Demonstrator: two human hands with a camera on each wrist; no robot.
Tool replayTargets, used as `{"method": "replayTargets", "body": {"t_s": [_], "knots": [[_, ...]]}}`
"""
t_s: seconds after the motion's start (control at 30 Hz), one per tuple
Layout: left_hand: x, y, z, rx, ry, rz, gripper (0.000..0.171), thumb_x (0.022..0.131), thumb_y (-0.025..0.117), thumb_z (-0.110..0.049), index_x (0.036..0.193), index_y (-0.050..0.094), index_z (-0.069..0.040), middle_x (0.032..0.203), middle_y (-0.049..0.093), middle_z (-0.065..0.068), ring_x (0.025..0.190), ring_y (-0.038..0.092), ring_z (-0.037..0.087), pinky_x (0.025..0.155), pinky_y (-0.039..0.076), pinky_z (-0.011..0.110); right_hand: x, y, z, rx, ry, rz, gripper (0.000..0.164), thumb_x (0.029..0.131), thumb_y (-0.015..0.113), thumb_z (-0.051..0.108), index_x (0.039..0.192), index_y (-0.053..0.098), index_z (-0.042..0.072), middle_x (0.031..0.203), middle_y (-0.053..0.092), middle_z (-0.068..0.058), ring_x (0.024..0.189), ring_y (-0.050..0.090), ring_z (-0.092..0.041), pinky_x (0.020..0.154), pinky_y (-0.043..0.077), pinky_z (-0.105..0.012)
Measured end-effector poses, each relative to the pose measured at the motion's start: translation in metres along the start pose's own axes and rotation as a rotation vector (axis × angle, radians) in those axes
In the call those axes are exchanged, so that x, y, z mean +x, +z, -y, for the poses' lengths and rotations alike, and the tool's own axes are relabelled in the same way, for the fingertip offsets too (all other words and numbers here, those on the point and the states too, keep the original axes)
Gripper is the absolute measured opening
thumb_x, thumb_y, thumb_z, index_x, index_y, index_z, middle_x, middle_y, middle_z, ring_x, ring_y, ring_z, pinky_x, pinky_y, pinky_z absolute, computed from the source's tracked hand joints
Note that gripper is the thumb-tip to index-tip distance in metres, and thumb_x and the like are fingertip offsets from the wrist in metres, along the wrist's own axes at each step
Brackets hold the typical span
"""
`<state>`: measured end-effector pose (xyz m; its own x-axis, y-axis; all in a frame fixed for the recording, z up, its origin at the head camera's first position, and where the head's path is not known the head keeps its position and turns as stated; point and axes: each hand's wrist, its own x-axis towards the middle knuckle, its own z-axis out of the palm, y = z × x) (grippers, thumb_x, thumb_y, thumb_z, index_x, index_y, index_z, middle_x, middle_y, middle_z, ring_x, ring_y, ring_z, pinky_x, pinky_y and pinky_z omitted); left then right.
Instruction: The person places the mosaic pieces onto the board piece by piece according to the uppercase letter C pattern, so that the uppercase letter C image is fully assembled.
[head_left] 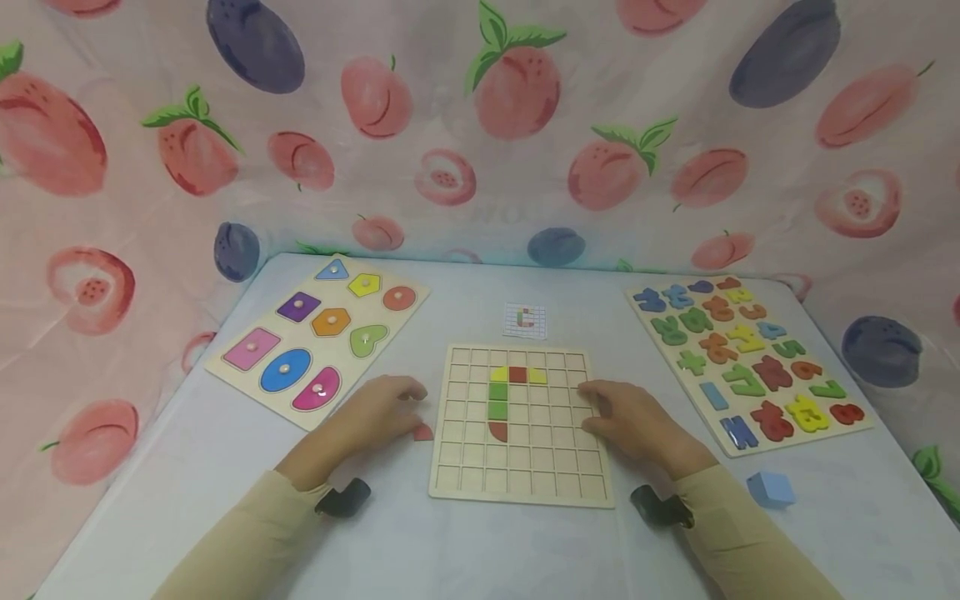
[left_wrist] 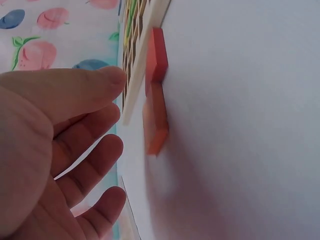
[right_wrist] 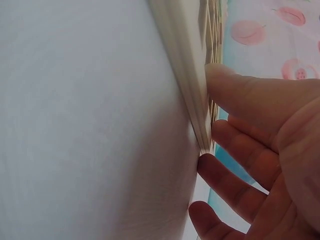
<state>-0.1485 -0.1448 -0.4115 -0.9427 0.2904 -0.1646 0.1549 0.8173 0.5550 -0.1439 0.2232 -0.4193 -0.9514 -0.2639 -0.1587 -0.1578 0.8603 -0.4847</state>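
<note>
A square wooden grid board [head_left: 525,485] lies mid-table. Set into it are a yellow piece [head_left: 499,375], a red square [head_left: 517,375], another yellow piece [head_left: 537,377], two green squares [head_left: 498,400] and a rounded red piece [head_left: 498,432]. My left hand [head_left: 378,410] hovers left of the board with loosely bent fingers, holding nothing. Beside it on the table, the left wrist view shows a red piece [left_wrist: 157,57] and an orange-red piece [left_wrist: 156,120] end to end. At the board's right edge is my right hand [head_left: 628,417], fingers relaxed; whether they touch the edge I cannot tell.
Behind the board lies a small pattern card [head_left: 525,321]. A shape puzzle with knobs [head_left: 247,385] is at the left, a number puzzle [head_left: 675,367] at the right. A light blue block [head_left: 771,489] sits near my right sleeve. Fruit-printed cloth [head_left: 480,225] rises behind the table.
</note>
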Motion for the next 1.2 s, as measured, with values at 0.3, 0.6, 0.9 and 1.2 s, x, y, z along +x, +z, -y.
{"method": "replayTargets", "body": {"t_s": [0.3, 0.6, 0.9, 1.2], "knots": [[-0.005, 0.001, 0.015, 0.019, -0.005, -0.020, 0.042, 0.087, 0.079, -0.025, 0.125, 0.068, -0.011, 0.119, 0.067, 0.003, 0.118, 0.059, 0.027, 0.097, 0.049, 0.045, 0.000, 0.000, 0.001, 0.012, 0.013, 0.000, 0.055, 0.088, 0.070, 0.017, 0.138, 0.056, 0.000, 0.143, 0.052, -0.021, 0.136, 0.042, -0.044, 0.110, 0.032, -0.057], [-0.011, 0.001, 0.019, 0.004, -0.012, 0.008, 0.038, 0.088, 0.077, -0.018, 0.124, 0.068, -0.008, 0.117, 0.068, 0.003, 0.117, 0.059, 0.028, 0.099, 0.048, 0.046, -0.001, 0.001, -0.001, 0.007, 0.000, -0.007, 0.055, 0.088, 0.070, 0.017, 0.138, 0.056, 0.000, 0.143, 0.052, -0.022, 0.135, 0.042, -0.044, 0.110, 0.032, -0.057], [-0.012, -0.001, 0.023, 0.016, -0.045, -0.004, 0.038, 0.088, 0.077, -0.020, 0.124, 0.069, -0.010, 0.119, 0.068, 0.003, 0.121, 0.058, 0.029, 0.098, 0.049, 0.046, -0.001, 0.001, 0.000, 0.006, -0.009, -0.010, 0.054, 0.088, 0.070, 0.018, 0.138, 0.056, 0.000, 0.142, 0.053, -0.021, 0.135, 0.042, -0.044, 0.110, 0.032, -0.057], [-0.013, -0.001, 0.024, 0.037, -0.018, -0.018, 0.034, 0.089, 0.076, -0.016, 0.122, 0.070, -0.010, 0.118, 0.069, 0.005, 0.121, 0.059, 0.031, 0.097, 0.049, 0.047, -0.001, 0.001, -0.001, 0.008, 0.006, -0.006, 0.055, 0.089, 0.070, 0.017, 0.139, 0.055, 0.001, 0.143, 0.052, -0.021, 0.136, 0.041, -0.043, 0.110, 0.031, -0.057]]}}
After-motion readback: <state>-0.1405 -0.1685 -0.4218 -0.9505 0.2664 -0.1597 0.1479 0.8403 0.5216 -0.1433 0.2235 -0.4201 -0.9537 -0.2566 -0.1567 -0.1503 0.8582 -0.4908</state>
